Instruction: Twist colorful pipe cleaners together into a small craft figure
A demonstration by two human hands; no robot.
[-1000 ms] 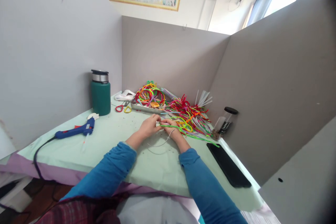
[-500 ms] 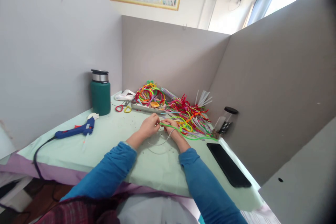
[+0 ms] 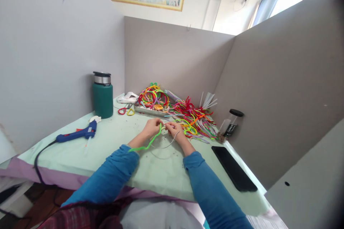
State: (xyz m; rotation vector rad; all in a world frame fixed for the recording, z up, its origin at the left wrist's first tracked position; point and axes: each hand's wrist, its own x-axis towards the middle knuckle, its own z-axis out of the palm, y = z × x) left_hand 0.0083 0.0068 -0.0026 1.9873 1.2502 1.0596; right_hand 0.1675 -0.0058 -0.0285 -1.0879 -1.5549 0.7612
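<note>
Over the middle of the table, my left hand [image 3: 152, 127] is closed in a pinch on a bright green pipe cleaner [image 3: 148, 146]. The loose length of it hangs down to the left, across my left wrist and sleeve. Close beside it, my right hand [image 3: 174, 130] pinches a thin whitish wire hoop [image 3: 169, 145] at its upper part. The hoop's curve hangs below my hands, between the forearms. Where the green strand meets the hoop, my fingertips partly hide it, so I cannot tell how they are joined.
Behind my hands lie a metal tray [image 3: 150, 111] of coloured loops and a heap of pipe cleaners [image 3: 192, 114]. To the left stand a green bottle [image 3: 103, 98], a blue glue gun [image 3: 77, 134] and scissors [image 3: 126, 111]. A black phone [image 3: 233, 168] and clear jar [image 3: 231, 123] are right.
The green pipe cleaner's free end has swung from the right, over my right wrist, to the left over my left wrist. My left hand has shifted slightly left, away from the right.
</note>
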